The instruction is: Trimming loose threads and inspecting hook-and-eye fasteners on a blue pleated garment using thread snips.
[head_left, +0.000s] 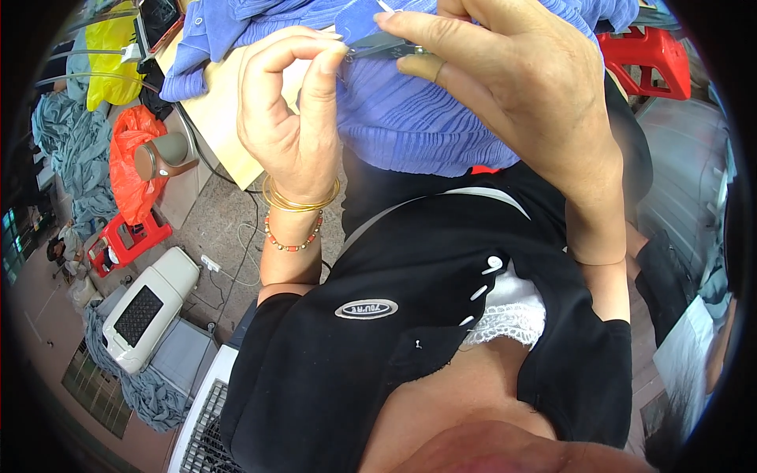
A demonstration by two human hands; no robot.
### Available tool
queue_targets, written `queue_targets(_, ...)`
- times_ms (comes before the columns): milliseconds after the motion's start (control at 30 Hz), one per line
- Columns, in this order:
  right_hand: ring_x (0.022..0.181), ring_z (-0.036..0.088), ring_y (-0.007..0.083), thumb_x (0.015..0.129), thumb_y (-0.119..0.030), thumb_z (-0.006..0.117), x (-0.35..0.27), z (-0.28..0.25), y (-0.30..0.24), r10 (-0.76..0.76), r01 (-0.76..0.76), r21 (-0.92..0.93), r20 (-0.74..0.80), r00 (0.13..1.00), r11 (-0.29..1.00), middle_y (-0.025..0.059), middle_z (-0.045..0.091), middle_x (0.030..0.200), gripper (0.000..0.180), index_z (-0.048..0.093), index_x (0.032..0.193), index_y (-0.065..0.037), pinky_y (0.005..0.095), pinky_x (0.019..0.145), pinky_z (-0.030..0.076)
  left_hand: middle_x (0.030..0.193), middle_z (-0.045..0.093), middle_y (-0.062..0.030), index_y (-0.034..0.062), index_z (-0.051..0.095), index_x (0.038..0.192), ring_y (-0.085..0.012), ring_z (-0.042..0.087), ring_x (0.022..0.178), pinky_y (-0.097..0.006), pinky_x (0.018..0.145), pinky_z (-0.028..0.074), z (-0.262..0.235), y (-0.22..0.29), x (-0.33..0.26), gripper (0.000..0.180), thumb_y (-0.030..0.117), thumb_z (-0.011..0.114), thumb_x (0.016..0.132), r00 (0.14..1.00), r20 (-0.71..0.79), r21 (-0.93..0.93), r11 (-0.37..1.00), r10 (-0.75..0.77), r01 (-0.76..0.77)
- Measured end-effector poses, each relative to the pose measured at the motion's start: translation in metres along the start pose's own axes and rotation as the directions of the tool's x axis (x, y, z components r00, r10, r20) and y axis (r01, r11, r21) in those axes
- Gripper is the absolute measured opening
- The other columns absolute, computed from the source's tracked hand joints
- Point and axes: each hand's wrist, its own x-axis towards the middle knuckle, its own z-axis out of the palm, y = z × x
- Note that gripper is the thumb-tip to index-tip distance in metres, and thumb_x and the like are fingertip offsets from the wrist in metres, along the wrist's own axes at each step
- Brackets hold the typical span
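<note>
Above my lap, my left hand [296, 102] is closed in a pinch, thumb against forefinger. What lies between those fingertips is too small to make out. My right hand [520, 87] grips a small dark metal tool [380, 46] that looks like thread snips; its narrow end reaches my left fingertips. A thin white tip [384, 5] shows by the right forefinger. Below both hands a blue striped garment [418, 118] spreads over the work surface and hangs toward my lap. Fine loose threads show near the left fingertips.
The pale tabletop [225, 138] edge lies left of the garment, with a phone [160, 17] at the far left. Red stools [650, 63] stand on both sides. A red plastic bag [134, 162], heaped grey-blue cloth [75, 150] and a cream-coloured chair-like object [150, 307] are on the left. Cables cross the floor.
</note>
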Motion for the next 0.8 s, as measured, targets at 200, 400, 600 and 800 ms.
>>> queue_targets(200, 0.070, 0.058, 0.0193, 0.075, -0.019, 0.076, 0.000, 0.004, 0.004, -0.045, 0.046, 0.010, -0.017, 0.999, 0.999, 0.0035, 0.050, 0.079, 0.030, 0.071, 0.102, -0.009, 0.0305, 0.057, 0.046, 0.107, 0.063, -0.0134, -0.0022, 0.060, 0.103, -0.0163, 0.062, 0.095, -0.028, 0.087, 0.051, 0.000, 0.006, 0.004, 0.009, -0.002, 0.062, 0.095, 1.000, 0.014, 0.007, 1.000, -0.001, 0.001)
queue_targets(400, 0.070, 0.058, 0.0173, 0.073, -0.017, 0.079, -0.009, -0.008, 0.012, 0.014, -0.012, 0.152, -0.012, 1.000, 0.988, 0.0025, 0.052, 0.077, 0.033, 0.072, 0.104, -0.009, 0.0290, 0.057, 0.046, 0.104, 0.064, -0.0116, -0.0001, 0.063, 0.095, -0.0205, 0.060, 0.097, -0.033, 0.090, 0.047, 0.004, 0.008, 0.007, 0.007, 0.005, 0.067, 0.092, 0.989, -0.109, -0.089, 0.992, -0.099, 0.090)
queue_targets(600, 0.072, 0.051, 0.0123, 0.075, -0.007, 0.079, -0.046, -0.002, 0.052, -0.093, 0.136, 0.302, -0.153, 0.984, 0.944, 0.0040, 0.056, 0.084, 0.045, 0.072, 0.120, -0.003, 0.0250, 0.059, 0.039, 0.115, 0.061, -0.0101, 0.0060, 0.072, 0.110, -0.0222, 0.057, 0.106, -0.033, 0.095, 0.043, 0.011, 0.021, 0.026, 0.033, 0.015, 0.081, 0.080, 0.996, 0.068, 0.282, 0.956, 0.059, -0.076)
queue_targets(800, 0.070, 0.052, 0.0134, 0.077, -0.010, 0.080, -0.056, -0.012, 0.047, 0.112, -0.061, 0.318, -0.146, 0.983, 0.946, 0.0036, 0.057, 0.082, 0.043, 0.072, 0.118, -0.005, 0.0264, 0.059, 0.041, 0.113, 0.065, -0.0092, 0.0120, 0.078, 0.100, -0.0231, 0.057, 0.102, -0.035, 0.088, 0.042, 0.025, 0.020, 0.034, 0.028, 0.017, 0.085, 0.073, 0.988, 0.092, 0.423, 0.894, 0.122, -0.150)
